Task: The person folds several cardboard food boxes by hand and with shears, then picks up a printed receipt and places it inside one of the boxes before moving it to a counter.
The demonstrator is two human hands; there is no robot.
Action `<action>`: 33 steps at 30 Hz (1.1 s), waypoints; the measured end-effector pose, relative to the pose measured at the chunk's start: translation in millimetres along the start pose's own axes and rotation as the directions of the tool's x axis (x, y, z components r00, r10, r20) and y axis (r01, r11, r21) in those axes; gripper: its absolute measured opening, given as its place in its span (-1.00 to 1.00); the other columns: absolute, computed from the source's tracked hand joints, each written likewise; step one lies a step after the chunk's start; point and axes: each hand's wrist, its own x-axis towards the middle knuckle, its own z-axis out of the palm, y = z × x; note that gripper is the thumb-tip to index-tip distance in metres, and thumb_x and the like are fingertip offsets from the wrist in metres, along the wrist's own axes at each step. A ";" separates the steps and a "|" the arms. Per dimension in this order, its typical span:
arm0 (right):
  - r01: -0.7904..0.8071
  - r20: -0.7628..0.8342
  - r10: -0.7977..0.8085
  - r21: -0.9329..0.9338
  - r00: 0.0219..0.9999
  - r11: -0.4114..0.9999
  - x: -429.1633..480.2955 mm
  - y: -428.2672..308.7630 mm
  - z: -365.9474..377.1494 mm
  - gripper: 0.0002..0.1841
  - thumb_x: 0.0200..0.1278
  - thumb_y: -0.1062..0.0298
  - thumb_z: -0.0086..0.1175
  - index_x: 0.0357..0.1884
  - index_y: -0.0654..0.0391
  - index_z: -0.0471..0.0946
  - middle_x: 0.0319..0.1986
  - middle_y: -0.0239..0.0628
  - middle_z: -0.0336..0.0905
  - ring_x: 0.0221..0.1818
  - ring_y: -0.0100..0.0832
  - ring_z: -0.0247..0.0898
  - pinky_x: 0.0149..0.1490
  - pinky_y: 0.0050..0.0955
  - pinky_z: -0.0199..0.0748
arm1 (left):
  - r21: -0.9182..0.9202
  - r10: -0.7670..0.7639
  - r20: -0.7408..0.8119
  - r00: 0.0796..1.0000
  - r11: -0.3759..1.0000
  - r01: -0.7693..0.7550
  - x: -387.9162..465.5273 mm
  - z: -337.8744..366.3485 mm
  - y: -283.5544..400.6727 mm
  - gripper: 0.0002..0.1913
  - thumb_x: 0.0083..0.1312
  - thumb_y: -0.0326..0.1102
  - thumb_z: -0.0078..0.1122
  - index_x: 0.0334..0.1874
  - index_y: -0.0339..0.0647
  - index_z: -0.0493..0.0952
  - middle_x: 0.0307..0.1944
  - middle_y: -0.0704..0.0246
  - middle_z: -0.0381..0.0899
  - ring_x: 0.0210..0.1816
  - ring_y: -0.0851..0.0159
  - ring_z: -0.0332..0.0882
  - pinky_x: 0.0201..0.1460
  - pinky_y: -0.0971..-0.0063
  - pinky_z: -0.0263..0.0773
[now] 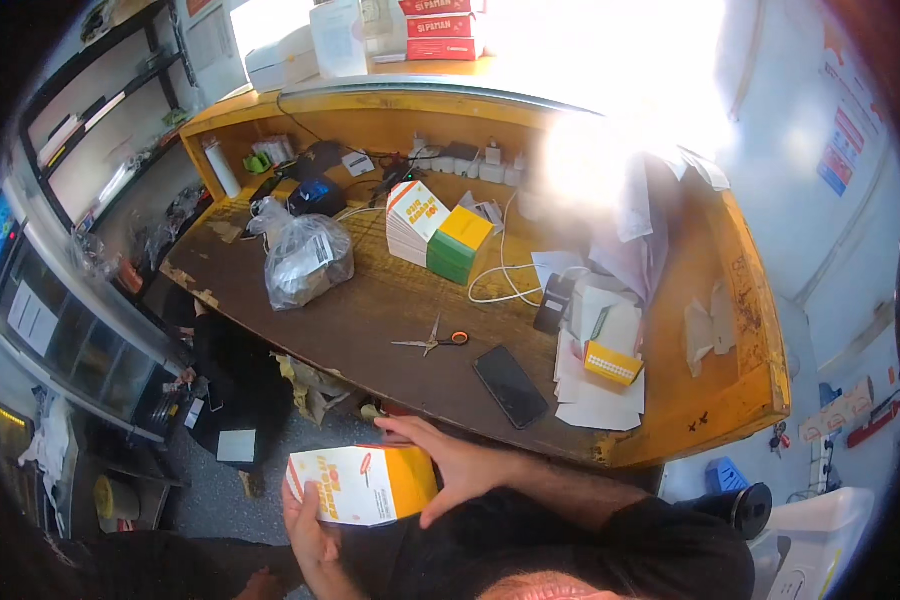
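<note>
A white, orange and yellow printed carton is held in front of my body, below the desk's front edge. My left hand grips its left end, thumb on the printed face. My right hand is at the yellow end, thumb and fingers spread around it. On the brown desk beyond lie open scissors with an orange-and-black handle and a black smartphone. Farther back stand a stack of flat printed cartons and a green-and-yellow stack touching it.
A knotted plastic bag sits at the desk's left. White papers with a yellow-ended carton piece lie at the right, near a white cable. Chargers line the back. Another person in black is at the left, beyond the desk's edge.
</note>
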 end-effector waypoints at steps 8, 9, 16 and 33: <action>0.088 -0.146 -0.164 -0.426 0.976 0.900 10.4 -27.9 32.8 0.01 0.02 0.03 0.62 0.57 -0.21 0.35 0.45 0.14 0.17 0.54 0.17 0.15 0.61 0.04 0.17 | -0.127 -0.144 0.013 0.989 0.981 0.145 2.2 1.0 0.8 -0.51 0.65 -0.46 -0.03 0.57 -0.27 0.20 0.33 0.04 0.56 0.28 0.06 0.65 0.31 0.11 0.66; 0.095 -0.115 -0.171 -0.485 0.979 0.869 11.0 -30.3 28.8 -0.05 0.06 0.04 0.59 0.55 -0.23 0.38 0.40 0.12 0.23 0.49 0.15 0.21 0.57 0.04 0.23 | -0.151 -0.153 0.028 0.988 0.976 0.156 2.1 -1.3 1.1 -0.52 0.65 -0.47 -0.03 0.57 -0.27 0.21 0.33 0.04 0.56 0.28 0.05 0.66 0.31 0.12 0.66; 0.019 0.100 0.040 -0.532 0.994 0.846 8.0 -17.2 34.9 -0.21 0.22 0.13 0.44 0.53 -0.22 0.41 0.19 0.00 0.34 0.24 0.04 0.39 0.31 0.02 0.46 | 0.303 -0.003 -0.074 0.997 0.952 0.026 -0.2 -1.2 14.7 -0.55 0.56 -0.56 0.07 0.47 -0.32 0.30 0.25 0.09 0.60 0.22 0.15 0.67 0.29 0.22 0.64; -0.196 -0.061 0.230 -0.758 0.971 0.623 19.0 -12.9 -18.7 0.10 0.18 0.03 0.49 0.74 -0.20 0.09 0.47 0.34 0.17 0.47 0.33 0.20 0.47 0.16 0.25 | 0.668 0.146 0.411 0.900 0.624 -0.406 82.7 83.8 24.3 -0.43 0.54 -0.56 0.01 0.60 -0.32 0.31 0.49 0.02 0.47 0.51 0.12 0.44 0.53 0.33 0.31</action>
